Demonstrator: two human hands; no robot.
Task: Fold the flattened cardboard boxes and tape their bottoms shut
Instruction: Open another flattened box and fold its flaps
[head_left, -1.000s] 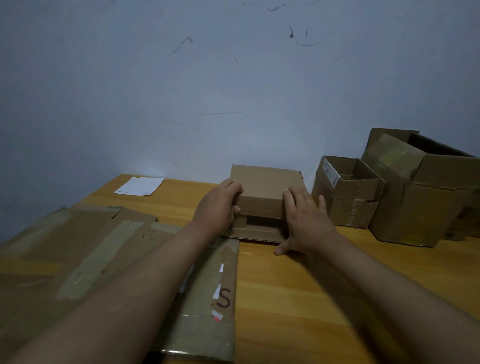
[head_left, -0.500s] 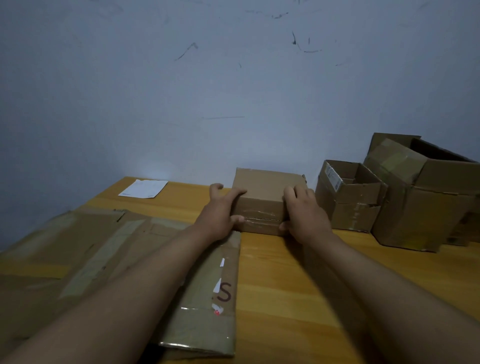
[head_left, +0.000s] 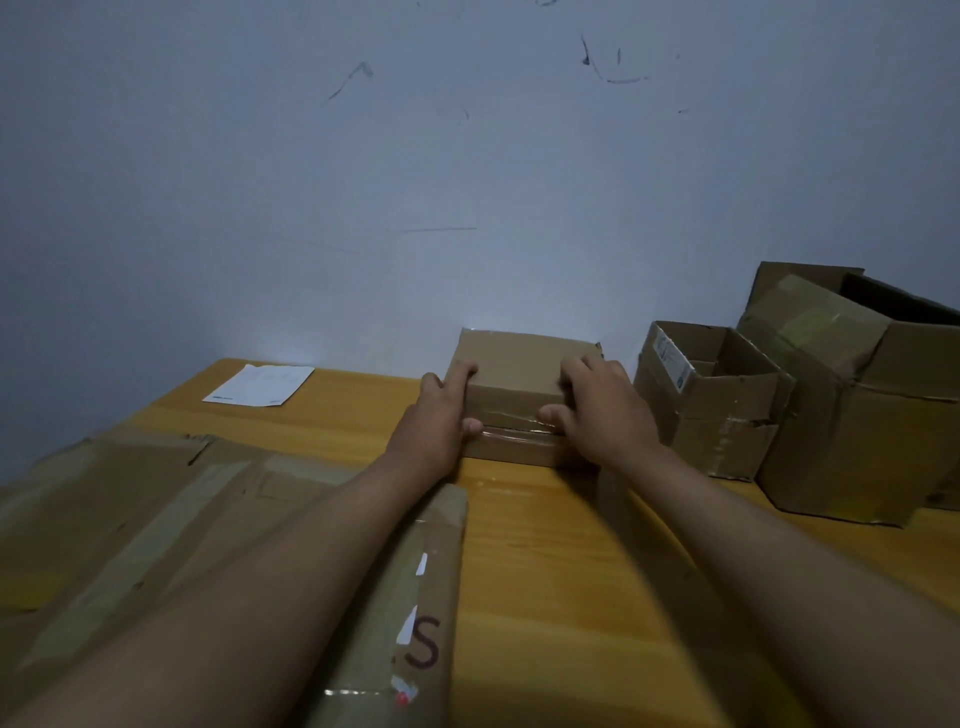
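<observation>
On the wood table (head_left: 561, 597) by the wall, the left hand (head_left: 441, 415) and right hand (head_left: 597, 410) grip the small box (head_left: 514, 384); squeeze too hard and its taped seam could pop.

One head-worn view — looking forward and down along both forearms, close over the table (head_left: 571, 597)

Three folded cardboard boxes stand on one wooden table (head_left: 571, 597): a small closed box (head_left: 519, 374) at the centre, a medium open box (head_left: 722, 410) beside it and a large open box (head_left: 883, 426) at the far right. One pile of flattened cardboard (head_left: 156, 519) covers the table's left side; how many sheets it holds cannot be told. One white paper sheet (head_left: 260, 384) lies at the back. Two hands are in view, the left hand (head_left: 436, 431) and the right hand (head_left: 602, 410).
</observation>
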